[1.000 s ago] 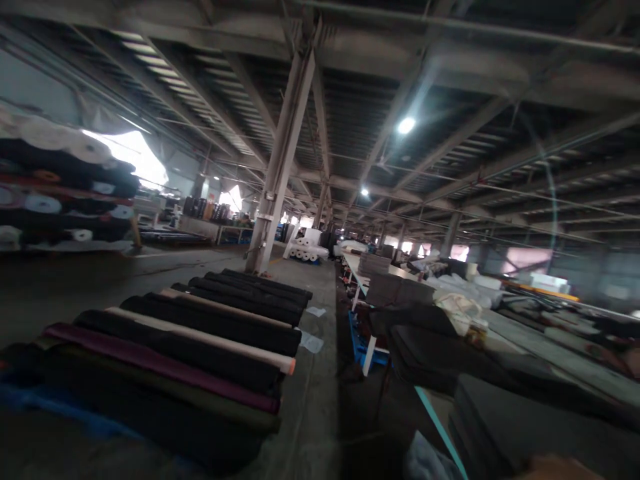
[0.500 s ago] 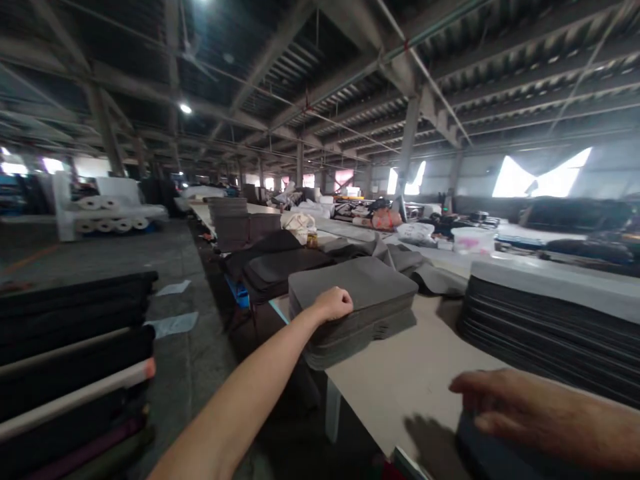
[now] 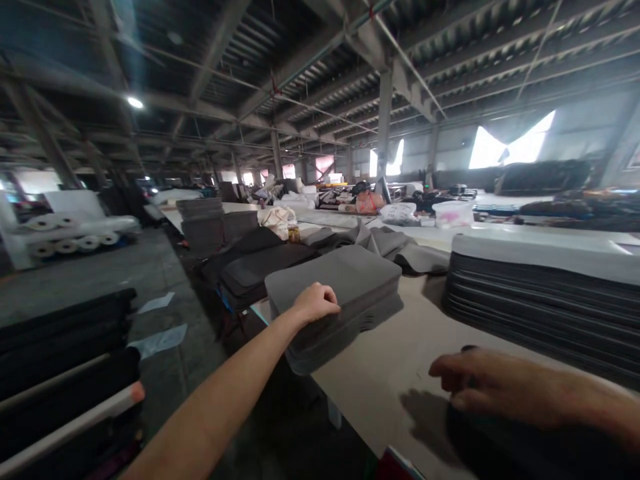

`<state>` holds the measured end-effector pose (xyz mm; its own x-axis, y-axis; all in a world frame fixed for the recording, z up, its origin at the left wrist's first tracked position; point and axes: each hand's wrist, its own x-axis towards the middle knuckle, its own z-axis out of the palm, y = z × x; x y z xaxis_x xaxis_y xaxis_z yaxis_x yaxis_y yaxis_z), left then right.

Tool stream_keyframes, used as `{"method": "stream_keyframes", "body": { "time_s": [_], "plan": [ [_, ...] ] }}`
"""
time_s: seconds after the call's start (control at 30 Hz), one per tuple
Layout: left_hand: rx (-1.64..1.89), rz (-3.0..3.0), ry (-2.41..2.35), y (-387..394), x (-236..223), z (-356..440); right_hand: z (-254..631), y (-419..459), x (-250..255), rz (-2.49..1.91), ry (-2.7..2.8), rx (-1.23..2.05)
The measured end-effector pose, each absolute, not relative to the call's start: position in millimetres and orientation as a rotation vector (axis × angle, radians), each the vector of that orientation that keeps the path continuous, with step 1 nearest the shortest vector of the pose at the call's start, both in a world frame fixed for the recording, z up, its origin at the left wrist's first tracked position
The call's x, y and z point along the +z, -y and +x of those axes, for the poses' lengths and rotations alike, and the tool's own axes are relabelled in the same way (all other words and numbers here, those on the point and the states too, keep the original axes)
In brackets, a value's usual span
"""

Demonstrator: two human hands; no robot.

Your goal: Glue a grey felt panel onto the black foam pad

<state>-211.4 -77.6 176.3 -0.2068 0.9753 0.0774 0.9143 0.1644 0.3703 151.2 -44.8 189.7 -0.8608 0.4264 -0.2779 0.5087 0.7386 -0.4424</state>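
Now: left hand reaches out over the near edge of a grey foam stack, fingers curled down and closed on the stack's top sheets at its near left corner. Stack sits on the tabletop, mid-distance, centre of scene, slightly askew to the tabletop edge.

Right hand at near right, palm down, fingers loosely bent and partly spread, resting on or just above a dark pad at the near tabletop edge; contact cannot be told because of blur. Hand casts a shadow on the tabletop to its left.

Right of the foam stack: a taller pile of dark sheets with a pale top layer. Beyond the stack: more dark pads, crumpled grey cloth, a cream bag, and a small jar just beside it.

Left, on the floor: fabric rolls, near. Far left: white rolls stacked low. A person is far off at the tabletop's end.
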Motion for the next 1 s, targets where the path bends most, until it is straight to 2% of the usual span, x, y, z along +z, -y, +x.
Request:
{"method": "stream_keyframes", "body": {
  "time_s": [0.37,1.0],
  "plan": [
    [0.492,1.632,-2.23,71,184,-208,150,36,183,0.768,-2.781,-0.802],
    [0.563,1.691,-2.264,72,181,-202,154,38,177,0.772,-2.773,-0.896]
  ]
}}
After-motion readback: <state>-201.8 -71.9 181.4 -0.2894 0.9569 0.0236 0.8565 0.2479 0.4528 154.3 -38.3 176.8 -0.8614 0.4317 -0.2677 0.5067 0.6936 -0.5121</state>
